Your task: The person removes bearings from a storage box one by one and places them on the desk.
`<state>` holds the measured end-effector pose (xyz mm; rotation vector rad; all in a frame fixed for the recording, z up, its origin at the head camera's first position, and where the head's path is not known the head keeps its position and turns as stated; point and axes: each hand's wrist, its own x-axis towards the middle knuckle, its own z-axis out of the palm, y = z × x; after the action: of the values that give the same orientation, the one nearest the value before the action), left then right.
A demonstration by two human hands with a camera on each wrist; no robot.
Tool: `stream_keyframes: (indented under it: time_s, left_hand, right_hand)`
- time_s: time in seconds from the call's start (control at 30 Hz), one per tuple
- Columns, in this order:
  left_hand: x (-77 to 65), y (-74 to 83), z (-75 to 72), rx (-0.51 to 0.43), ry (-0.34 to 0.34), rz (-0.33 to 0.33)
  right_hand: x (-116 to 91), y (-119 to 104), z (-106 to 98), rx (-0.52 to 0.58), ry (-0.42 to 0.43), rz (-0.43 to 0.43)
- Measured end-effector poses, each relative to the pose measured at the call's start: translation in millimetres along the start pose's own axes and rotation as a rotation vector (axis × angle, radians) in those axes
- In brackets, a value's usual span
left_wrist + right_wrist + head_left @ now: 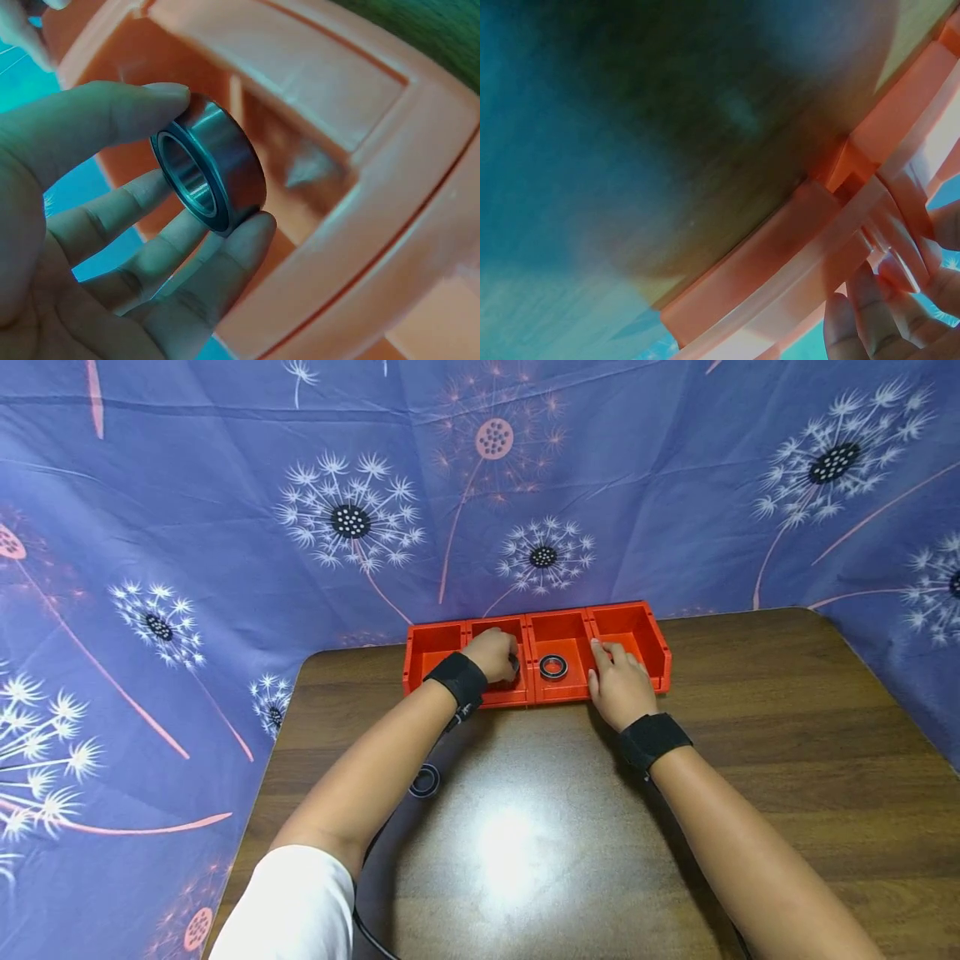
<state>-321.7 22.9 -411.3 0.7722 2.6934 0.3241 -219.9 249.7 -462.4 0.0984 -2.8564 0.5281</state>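
Note:
My left hand (491,653) pinches a ball bearing (236,161) between the thumb and fingertips, at the second compartment from the left of a row of red bins (536,695). The bearing is tilted, its shiny outer ring and dark seal facing the left wrist view. With thumb and fingers on either side, my right hand (624,692) holds the divider wall (900,225) between the third and fourth compartments. Another bearing (543,667) lies flat in the third compartment. A further dark ring-shaped bearing (436,781) rests on the table beside my left forearm.
The red bins stand at the back of a brown wooden table (765,727), close against a blue dandelion-print cloth (660,485). A black cable (367,931) runs along my left forearm to the table's front. Light glares off the middle of the tabletop.

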Motion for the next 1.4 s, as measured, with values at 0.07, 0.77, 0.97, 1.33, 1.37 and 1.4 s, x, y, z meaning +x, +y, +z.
stream_keyframes:
  time_s: [0.07,0.77,0.97,1.33,1.37,1.4]
  left_hand:
    - [-1.8,0.9,-3.5,0.001,0.005,-0.017]
    - [-57.3,26.8,-47.0,0.009,0.002,0.048]
    - [-76.8,31.2,-44.9,0.044,-0.022,0.078]
    - [-114.3,30.9,-22.6,0.048,-0.034,0.164]
    - [-117.2,30.7,-19.1,0.043,-0.040,0.169]
    - [-120.1,30.5,-15.5,0.032,-0.047,0.175]
  right_hand:
    - [0.8,0.1,1.0,0.004,0.000,0.005]
    - [1.2,2.1,-0.8,-0.004,-0.032,0.013]
    - [1.6,1.5,1.1,-0.013,-0.024,0.011]
    - [0.9,-1.9,-0.5,-0.009,-0.029,0.010]
    - [1.1,-1.9,-0.3,-0.008,-0.028,0.010]
    - [1.3,-1.5,0.5,-0.012,-0.028,0.012]
